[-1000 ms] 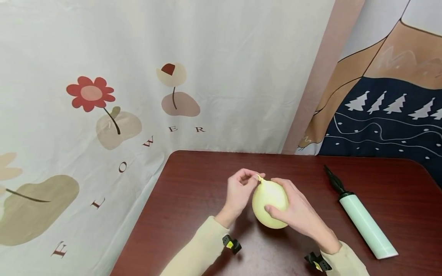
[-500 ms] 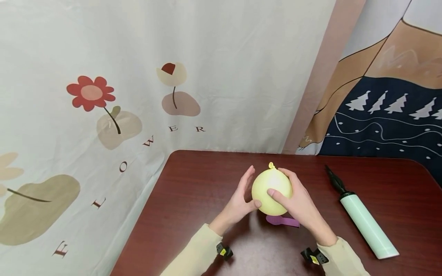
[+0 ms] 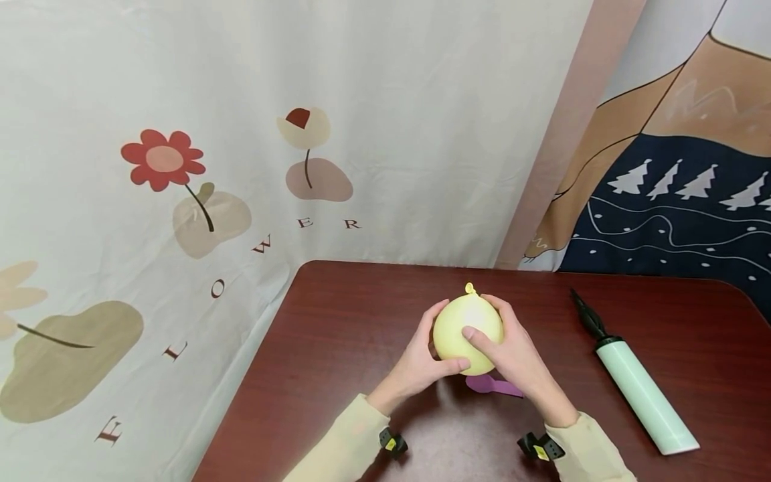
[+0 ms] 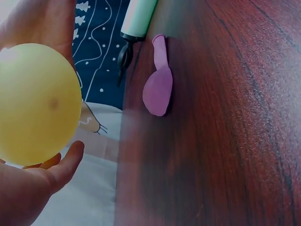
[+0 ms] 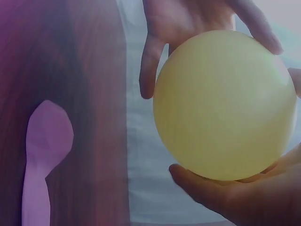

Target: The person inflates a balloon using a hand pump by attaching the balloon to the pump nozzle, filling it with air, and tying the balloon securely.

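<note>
A small inflated yellow balloon is held above the table between both hands, its knotted neck pointing away from me. My left hand curves round its left side, the thumb along its lower edge. From the right, my right hand grips it with the thumb laid across its near face. Below the yellow balloon lies a flat purple balloon, uninflated, on the tabletop. The left wrist view shows this purple balloon whole, apart from both hands.
On the right of the dark red wooden table lies a pale green hand pump with a black nozzle. Behind the table hangs a printed curtain, with a dark tree-patterned cloth at the right.
My left hand has left the balloon's knot and moved round to its left side. The yellow balloon has turned neck-away and risen slightly, uncovering the purple balloon. The pump stays put.
</note>
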Action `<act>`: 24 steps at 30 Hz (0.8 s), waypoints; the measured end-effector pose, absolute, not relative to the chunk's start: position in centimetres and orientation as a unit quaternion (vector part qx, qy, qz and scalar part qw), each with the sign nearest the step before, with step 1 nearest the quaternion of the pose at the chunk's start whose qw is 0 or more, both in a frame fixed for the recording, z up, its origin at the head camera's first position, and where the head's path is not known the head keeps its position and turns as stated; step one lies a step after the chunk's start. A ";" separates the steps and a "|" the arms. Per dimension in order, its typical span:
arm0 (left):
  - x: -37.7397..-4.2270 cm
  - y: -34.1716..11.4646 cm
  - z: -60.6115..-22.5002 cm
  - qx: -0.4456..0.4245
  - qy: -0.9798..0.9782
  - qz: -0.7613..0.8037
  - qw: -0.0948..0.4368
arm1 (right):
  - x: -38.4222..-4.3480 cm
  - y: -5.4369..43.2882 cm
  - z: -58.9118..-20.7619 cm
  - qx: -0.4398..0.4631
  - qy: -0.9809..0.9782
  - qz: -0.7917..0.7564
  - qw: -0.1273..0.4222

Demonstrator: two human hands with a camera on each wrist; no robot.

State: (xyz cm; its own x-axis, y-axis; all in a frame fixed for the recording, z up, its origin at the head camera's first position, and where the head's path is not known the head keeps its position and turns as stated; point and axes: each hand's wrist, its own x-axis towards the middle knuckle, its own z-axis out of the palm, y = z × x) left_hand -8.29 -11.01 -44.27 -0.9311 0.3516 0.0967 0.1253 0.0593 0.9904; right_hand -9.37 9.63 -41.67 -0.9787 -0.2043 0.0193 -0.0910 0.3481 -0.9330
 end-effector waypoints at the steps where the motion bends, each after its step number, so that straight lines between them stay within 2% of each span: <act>1: -8.3 -11.0 -44.3 0.162 0.725 0.664 0.082 | -9.4 9.7 -41.7 -0.095 0.820 -0.563 0.048; 4: -8.5 -11.3 -44.4 0.147 0.738 0.655 0.063 | -9.4 10.3 -41.8 -0.112 0.815 -0.567 0.038; 7: -9.0 -12.2 -44.6 0.113 0.772 0.625 0.021 | -9.5 11.4 -41.8 -0.119 0.818 -0.562 0.025; 13: -11.5 -16.2 -44.6 0.025 0.839 0.541 -0.048 | -9.0 14.5 -41.7 -0.091 0.853 -0.514 0.013; 20: -14.3 -21.5 -44.5 -0.067 0.886 0.457 -0.035 | -8.4 17.5 -42.1 -0.058 0.889 -0.453 0.006; 24: -15.4 -23.2 -44.6 -0.087 0.897 0.432 -0.023 | -8.2 18.5 -42.4 -0.048 0.900 -0.432 -0.001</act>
State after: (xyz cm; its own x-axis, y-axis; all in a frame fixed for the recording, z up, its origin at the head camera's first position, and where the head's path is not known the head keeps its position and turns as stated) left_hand -15.44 -23.25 -44.64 -0.9836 -0.1768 -0.0344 -0.1372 0.6115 0.7792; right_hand -8.16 18.53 -42.45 -0.9954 -0.0854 0.0423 -0.0865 0.6216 -0.7785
